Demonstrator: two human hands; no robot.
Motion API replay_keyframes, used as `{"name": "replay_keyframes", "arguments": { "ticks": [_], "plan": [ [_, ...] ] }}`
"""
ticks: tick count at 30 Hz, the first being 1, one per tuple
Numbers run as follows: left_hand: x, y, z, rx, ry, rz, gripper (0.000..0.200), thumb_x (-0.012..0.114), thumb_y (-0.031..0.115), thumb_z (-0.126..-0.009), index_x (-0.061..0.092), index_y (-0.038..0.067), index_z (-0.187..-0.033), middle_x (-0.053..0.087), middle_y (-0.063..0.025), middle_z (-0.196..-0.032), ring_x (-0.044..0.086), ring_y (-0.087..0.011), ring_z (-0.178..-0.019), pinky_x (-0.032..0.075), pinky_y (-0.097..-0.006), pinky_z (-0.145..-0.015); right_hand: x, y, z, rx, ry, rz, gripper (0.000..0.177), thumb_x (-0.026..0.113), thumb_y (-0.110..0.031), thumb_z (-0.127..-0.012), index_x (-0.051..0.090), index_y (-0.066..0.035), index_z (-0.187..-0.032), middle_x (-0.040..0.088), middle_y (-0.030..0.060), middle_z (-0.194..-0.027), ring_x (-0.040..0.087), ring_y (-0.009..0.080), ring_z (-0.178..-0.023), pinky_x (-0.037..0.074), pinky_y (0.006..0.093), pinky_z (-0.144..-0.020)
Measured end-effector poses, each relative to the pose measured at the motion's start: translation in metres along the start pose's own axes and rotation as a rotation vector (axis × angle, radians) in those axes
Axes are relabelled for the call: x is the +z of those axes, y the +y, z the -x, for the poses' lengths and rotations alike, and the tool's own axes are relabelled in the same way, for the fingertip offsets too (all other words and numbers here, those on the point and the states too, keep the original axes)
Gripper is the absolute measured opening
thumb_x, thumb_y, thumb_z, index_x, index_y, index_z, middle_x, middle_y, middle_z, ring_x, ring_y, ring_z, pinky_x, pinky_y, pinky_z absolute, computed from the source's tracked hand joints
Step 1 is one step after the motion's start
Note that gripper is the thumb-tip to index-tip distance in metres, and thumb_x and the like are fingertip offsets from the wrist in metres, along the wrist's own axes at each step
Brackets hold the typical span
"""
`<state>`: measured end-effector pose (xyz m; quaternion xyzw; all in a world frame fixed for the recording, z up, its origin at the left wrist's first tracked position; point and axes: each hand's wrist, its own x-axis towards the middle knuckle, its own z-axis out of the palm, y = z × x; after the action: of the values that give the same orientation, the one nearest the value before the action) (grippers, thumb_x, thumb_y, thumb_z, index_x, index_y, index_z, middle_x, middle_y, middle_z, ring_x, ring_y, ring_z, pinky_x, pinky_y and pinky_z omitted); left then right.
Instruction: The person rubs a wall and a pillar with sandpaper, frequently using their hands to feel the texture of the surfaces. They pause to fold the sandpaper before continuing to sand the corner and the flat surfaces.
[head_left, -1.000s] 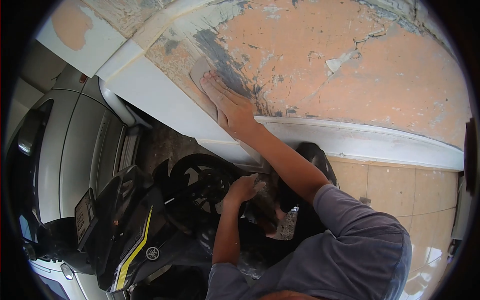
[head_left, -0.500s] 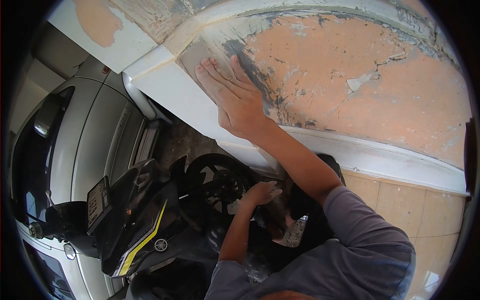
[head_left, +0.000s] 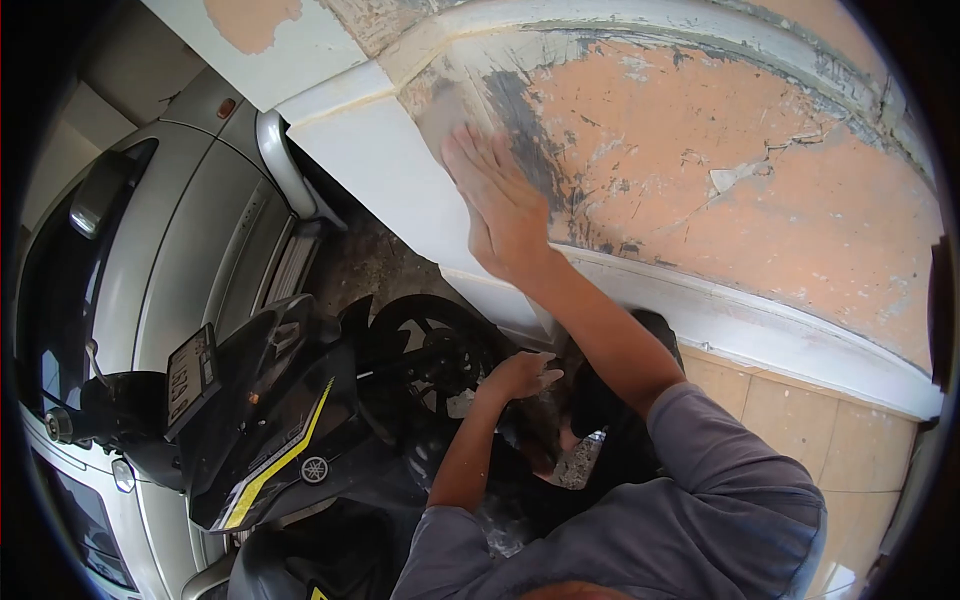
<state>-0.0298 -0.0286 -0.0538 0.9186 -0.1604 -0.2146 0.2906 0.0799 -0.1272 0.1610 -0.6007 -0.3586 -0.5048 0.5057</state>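
My right hand (head_left: 500,205) lies flat against a wall panel (head_left: 690,160) of worn peach paint with grey and white scraped patches. Its fingers are stretched out, their tips blurred by motion near the panel's left end. A blurred grey patch (head_left: 452,108) shows just beyond the fingertips; whether a thin sheet lies under the palm I cannot make out. Lower down, beside the front wheel of a black motorcycle (head_left: 285,410), is my left hand (head_left: 518,377). Its fingers are loosely apart with whitish dust on them, and nothing shows in them.
A silver car (head_left: 185,210) stands on the left behind the motorcycle. White moulding (head_left: 740,300) runs along the panel's lower edge, above beige tiles (head_left: 790,430) at right. A white wall face (head_left: 365,170) drops away left of my right hand.
My right hand has slid a little down the wall, away from its upper left corner. The whole view has shifted slightly. My left hand stays by the motorcycle wheel.
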Motion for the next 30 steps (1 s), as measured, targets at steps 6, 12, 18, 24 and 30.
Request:
{"name": "replay_keyframes", "arguments": {
  "ticks": [6, 12, 18, 24, 30],
  "plan": [
    [-0.025, 0.017, -0.002, 0.162, 0.246, -0.108, 0.036, 0.057, 0.030, -0.093, 0.061, 0.001, -0.115, 0.066, -0.0218, -0.106, 0.061, -0.0422, -0.100, 0.048, -0.0475, -0.086, -0.007, -0.001, 0.082, 0.025, -0.104, -0.001, 0.041, 0.049, 0.007, -0.084, 0.062, 0.001, -0.122, 0.062, 0.0192, -0.126, 0.056, 0.0326, -0.122, 0.036, 0.0489, -0.111],
    [-0.040, 0.017, 0.011, 0.170, 0.535, -0.044, 0.029, 0.064, 0.016, -0.088, 0.061, 0.000, -0.112, 0.065, -0.0215, -0.103, 0.061, -0.0404, -0.096, 0.050, -0.0438, -0.082, -0.007, 0.003, 0.030, -0.043, -0.072, -0.030, 0.042, 0.049, 0.009, -0.084, 0.060, 0.002, -0.124, 0.061, 0.0206, -0.127, 0.055, 0.0337, -0.124, 0.034, 0.0521, -0.110],
    [-0.042, 0.012, 0.012, 0.323, 0.852, -0.227, 0.034, 0.064, 0.007, -0.082, 0.060, 0.002, -0.116, 0.063, -0.0176, -0.108, 0.061, -0.0368, -0.101, 0.050, -0.0439, -0.088, -0.010, 0.005, 0.091, 0.088, -0.091, -0.022, 0.048, 0.054, 0.015, -0.078, 0.056, 0.009, -0.125, 0.059, 0.0265, -0.126, 0.052, 0.0374, -0.126, 0.032, 0.0543, -0.110],
    [-0.047, 0.023, 0.017, 0.354, 1.118, -0.248, 0.056, 0.061, 0.009, -0.085, 0.045, 0.000, -0.139, 0.046, -0.0184, -0.142, 0.046, -0.0344, -0.130, 0.038, -0.0461, -0.107, -0.002, 0.008, 0.022, -0.013, -0.083, 0.086, 0.044, 0.049, 0.011, -0.083, 0.052, 0.014, -0.127, 0.059, 0.0315, -0.122, 0.053, 0.0430, -0.123, 0.037, 0.0486, -0.107],
    [-0.041, 0.014, 0.011, 0.256, 0.966, -0.277, 0.061, 0.055, 0.016, -0.091, 0.035, 0.000, -0.146, 0.032, -0.0188, -0.153, 0.033, -0.0320, -0.141, 0.027, -0.0482, -0.115, -0.019, 0.010, 0.108, 0.049, -0.219, 0.142, 0.043, 0.050, 0.006, -0.084, 0.052, 0.016, -0.126, 0.061, 0.0304, -0.121, 0.057, 0.0402, -0.121, 0.035, 0.0489, -0.108]
  ]
}}
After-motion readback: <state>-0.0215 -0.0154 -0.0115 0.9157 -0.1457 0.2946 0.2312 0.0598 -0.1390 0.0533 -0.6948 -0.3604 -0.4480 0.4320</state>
